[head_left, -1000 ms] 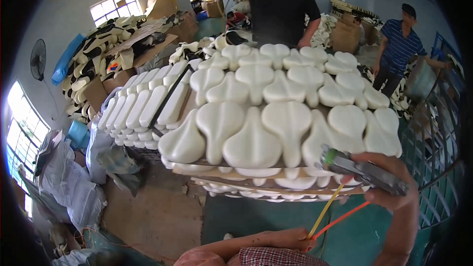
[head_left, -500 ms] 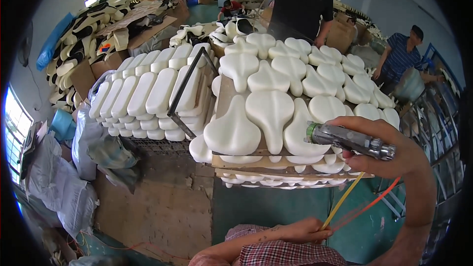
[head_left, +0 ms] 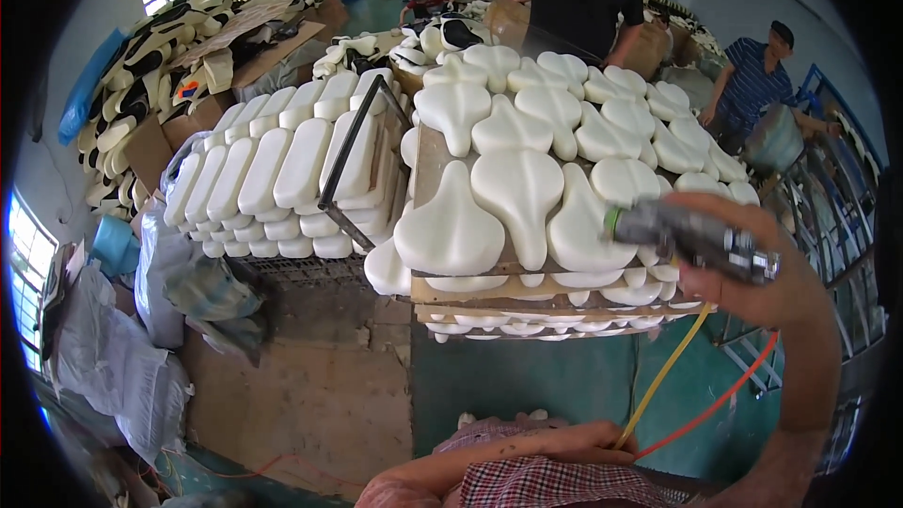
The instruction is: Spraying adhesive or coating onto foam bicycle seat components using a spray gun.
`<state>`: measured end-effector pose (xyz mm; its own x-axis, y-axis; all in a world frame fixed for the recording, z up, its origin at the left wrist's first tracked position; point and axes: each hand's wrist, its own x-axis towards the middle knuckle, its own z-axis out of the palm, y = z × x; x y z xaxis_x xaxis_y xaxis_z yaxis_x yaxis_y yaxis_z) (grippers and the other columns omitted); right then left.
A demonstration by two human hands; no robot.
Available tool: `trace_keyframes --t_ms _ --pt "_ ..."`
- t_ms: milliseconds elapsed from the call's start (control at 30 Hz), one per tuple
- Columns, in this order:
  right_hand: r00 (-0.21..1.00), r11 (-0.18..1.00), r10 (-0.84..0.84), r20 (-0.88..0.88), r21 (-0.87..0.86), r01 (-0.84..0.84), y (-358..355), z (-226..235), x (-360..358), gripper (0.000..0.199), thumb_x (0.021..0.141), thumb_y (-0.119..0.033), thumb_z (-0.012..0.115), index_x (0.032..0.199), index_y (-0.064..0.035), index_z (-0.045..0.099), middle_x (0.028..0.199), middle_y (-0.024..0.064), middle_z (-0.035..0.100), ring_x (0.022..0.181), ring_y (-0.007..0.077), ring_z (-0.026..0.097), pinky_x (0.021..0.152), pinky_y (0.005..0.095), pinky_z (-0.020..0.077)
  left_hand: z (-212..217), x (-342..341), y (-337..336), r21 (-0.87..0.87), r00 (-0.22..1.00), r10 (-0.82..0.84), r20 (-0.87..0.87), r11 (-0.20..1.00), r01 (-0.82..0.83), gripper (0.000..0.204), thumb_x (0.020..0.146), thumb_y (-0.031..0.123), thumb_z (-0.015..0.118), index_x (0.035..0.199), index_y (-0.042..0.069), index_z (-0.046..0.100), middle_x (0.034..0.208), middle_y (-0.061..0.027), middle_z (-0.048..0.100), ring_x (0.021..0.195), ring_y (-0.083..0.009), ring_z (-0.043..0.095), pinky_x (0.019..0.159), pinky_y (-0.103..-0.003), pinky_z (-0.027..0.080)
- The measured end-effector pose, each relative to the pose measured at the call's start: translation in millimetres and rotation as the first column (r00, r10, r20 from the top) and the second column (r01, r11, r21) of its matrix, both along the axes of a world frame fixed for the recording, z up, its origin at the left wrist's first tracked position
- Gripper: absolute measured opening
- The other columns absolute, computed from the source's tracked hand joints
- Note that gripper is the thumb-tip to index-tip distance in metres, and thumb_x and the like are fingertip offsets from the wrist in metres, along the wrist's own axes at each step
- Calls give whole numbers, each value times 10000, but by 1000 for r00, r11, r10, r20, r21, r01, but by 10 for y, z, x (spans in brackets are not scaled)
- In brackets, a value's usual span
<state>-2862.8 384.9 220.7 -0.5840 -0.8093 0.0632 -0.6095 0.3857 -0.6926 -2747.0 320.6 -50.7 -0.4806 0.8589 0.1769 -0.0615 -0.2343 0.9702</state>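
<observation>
My right hand (head_left: 752,290) is wrapped round a grey spray gun (head_left: 701,240) with a green ring at its front end. The gun is a little blurred and points left, above the near right part of a stack of white foam bicycle saddle pads (head_left: 525,198). Low in front of my body, my left hand (head_left: 602,436) is closed round a yellow hose (head_left: 663,378). A red hose (head_left: 720,403) also runs up from beside that hand toward the right one. Whether the left fingers hold the red hose too cannot be made out.
Long white foam pads (head_left: 263,171) are stacked on the left, beside a black metal frame (head_left: 350,146). Across the pads stands a person in black (head_left: 588,5); another in a striped shirt (head_left: 757,75) is at right, near metal racks (head_left: 828,254). Plastic sacks (head_left: 103,348) lie left.
The spray gun and my right hand have shifted slightly right and tilted a little. My left hand stays low with the hose. The view has moved slightly.
</observation>
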Motion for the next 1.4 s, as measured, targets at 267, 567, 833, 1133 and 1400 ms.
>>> trace_keyframes --t_ms 267,567,833,1133,1400 --pt "973 973 208 105 82 -217 136 -6 103 589 706 -148 704 1227 15 484 876 84 629 708 110 602 629 235 488 45 62 16 -35 1000 5 -31 999 -6 272 921 204 514 1059 -24 566 831 -104 608 737 -157 547 666 -297 447" --pt "984 986 166 -65 -8 -167 299 -39 20 572 705 -91 688 1232 4 487 899 113 634 724 119 616 645 243 499 -8 28 172 -52 1000 3 -15 999 -4 275 915 203 523 1067 -22 570 817 -103 609 729 -147 546 648 -290 444" --pt "989 995 -89 116 45 85 740 -2 -143 599 701 -99 702 1245 7 475 938 77 611 768 105 588 703 250 486 -19 -164 444 -83 999 13 -36 996 -16 261 915 191 522 1062 -20 568 833 -102 610 737 -154 553 663 -294 450" --pt "968 995 -102 230 38 95 1332 5 -486 628 688 -105 705 1251 30 459 864 71 631 685 118 596 689 249 496 10 -441 986 -125 999 44 -12 991 -45 241 905 177 538 1045 -16 575 843 -101 617 760 -158 572 675 -299 459" --pt "959 957 -240 154 -128 260 1707 -56 -830 544 751 -108 650 1244 27 463 825 48 612 666 90 583 611 214 473 -59 -644 1476 -166 998 57 -18 984 -60 244 904 182 540 1047 -12 582 852 -102 622 761 -167 575 677 -300 460"
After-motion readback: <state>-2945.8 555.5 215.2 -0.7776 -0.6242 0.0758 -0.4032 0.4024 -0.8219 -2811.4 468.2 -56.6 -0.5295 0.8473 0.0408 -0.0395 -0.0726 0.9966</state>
